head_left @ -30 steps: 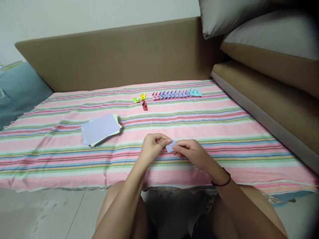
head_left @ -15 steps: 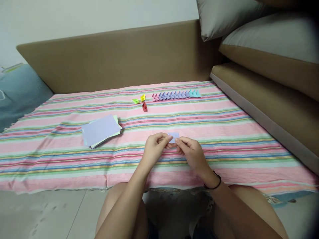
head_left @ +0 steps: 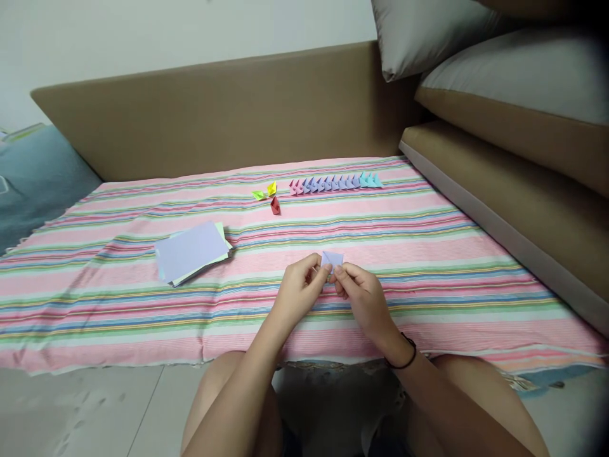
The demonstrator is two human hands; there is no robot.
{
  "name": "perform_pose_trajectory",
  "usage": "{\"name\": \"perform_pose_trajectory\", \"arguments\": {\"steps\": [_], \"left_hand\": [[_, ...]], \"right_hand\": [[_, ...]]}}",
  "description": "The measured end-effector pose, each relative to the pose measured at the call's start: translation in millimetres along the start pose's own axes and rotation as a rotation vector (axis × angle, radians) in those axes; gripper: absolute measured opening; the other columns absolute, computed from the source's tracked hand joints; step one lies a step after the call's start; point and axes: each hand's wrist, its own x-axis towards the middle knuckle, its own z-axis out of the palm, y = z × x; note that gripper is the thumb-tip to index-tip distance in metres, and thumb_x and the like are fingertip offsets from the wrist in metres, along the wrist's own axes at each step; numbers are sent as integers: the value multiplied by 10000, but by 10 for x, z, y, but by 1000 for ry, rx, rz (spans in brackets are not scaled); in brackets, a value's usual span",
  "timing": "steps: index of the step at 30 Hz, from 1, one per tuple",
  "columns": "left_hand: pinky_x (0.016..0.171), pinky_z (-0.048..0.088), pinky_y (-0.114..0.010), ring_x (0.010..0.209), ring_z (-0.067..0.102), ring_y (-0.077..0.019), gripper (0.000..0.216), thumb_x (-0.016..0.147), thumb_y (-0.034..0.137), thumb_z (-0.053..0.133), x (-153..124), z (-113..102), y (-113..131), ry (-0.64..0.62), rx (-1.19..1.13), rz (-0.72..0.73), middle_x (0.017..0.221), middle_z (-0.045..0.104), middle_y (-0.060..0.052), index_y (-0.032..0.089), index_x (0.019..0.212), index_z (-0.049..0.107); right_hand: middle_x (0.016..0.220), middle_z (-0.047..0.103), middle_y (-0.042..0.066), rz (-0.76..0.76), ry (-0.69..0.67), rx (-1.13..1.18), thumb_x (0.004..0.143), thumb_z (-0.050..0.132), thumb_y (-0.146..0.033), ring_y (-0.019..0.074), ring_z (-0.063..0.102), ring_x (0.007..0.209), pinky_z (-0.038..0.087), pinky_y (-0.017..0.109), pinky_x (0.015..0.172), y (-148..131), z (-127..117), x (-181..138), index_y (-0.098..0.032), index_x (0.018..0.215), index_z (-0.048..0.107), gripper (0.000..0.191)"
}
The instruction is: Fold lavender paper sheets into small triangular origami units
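Note:
A small folded piece of lilac paper [head_left: 332, 257], with a slanting crease line across it, is held up just over the striped cloth. My left hand [head_left: 304, 279] pinches its lower left part between thumb and fingers. From the other side my right hand [head_left: 362, 291] grips the lower right part, its thumb on the front face. Both thumbs are close together at the bottom edge, and the fingertips behind the paper are mostly hidden.
A stack of coloured paper sheets [head_left: 193, 251] lies to the left. Farther back are a red folded piece [head_left: 275, 206], a yellow one [head_left: 271, 188], a green one [head_left: 257, 195] and a row of interlocked folded pieces [head_left: 335, 183]. Cushions [head_left: 514, 82] are piled at the right.
The lilac paper now shows more of its face and a diagonal line. My left thumb has slid from its face down to the lower edge, near the right thumb.

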Motion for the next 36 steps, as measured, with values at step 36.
{"name": "perform_pose_trajectory", "arguments": {"steps": [36], "left_hand": [[575,454,-223,723,569,-141,178,798,334,625,-1,-15,50,40,-194,-10,830,628,-50,162,821,662]], "right_hand": [[824,642,36,-230,-8,-228,851,573,-272,160,628,735,515,252,626,-218,-220,4,-196,829,625,94]]}}
